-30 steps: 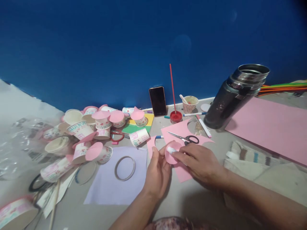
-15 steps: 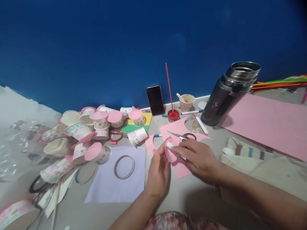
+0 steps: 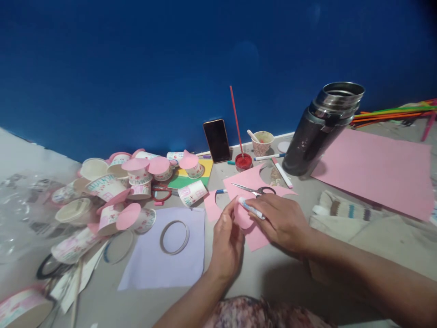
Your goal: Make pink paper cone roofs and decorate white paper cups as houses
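In the lower centre of the frame, the left hand (image 3: pixel 228 237) pinches a small pink paper piece (image 3: pixel 243 221) by its edge, probably leaving its face free. The right hand (image 3: pixel 287 223) grips a slim white tube (image 3: pixel 251 208) slanting over it, seemingly for control; contact is unclear. The piece looks plain, thin and round-edged. Just beyond, scissors (image 3: pixel 256 192) lie on a cut pink sheet (image 3: pixel 244 176), presumably for easy reach; farther, upper centre, a phone (image 3: pixel 217 141) leans upright against the blue wall (image 3: pixel 153 68).
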### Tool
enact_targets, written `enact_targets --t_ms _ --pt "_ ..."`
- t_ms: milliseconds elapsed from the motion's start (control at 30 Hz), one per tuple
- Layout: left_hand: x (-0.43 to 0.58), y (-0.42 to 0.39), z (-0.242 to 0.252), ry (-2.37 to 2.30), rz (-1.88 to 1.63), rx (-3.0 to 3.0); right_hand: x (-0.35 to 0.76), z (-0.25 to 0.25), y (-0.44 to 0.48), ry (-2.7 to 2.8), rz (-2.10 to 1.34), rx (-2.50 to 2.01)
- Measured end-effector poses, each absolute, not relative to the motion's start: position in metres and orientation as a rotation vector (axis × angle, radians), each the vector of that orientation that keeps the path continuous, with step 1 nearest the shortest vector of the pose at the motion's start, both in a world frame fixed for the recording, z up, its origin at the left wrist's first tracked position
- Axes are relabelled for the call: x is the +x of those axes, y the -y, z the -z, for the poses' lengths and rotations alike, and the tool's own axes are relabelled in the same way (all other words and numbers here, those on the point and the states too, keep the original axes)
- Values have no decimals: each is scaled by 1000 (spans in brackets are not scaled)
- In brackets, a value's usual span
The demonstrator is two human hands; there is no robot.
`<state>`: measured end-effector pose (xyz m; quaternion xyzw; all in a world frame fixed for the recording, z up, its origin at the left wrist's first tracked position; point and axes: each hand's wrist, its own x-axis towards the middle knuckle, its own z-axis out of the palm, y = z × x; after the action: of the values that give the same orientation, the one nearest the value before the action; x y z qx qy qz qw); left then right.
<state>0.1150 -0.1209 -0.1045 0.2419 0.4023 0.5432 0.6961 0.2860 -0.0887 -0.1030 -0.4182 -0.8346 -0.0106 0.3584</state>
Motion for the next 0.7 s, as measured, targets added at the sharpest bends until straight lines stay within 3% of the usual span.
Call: enact_targets --t_ms 200,533,700 --pt "117 111 96 -821 -1267 478 285 105 86 2109 25 -1106" --pt "112 100 94 -761 -1075 325 284 106 83 2036 -253 -1159" --pt "106 96 98 -716 -959 311 286 96 79 1738 -817 -1240"
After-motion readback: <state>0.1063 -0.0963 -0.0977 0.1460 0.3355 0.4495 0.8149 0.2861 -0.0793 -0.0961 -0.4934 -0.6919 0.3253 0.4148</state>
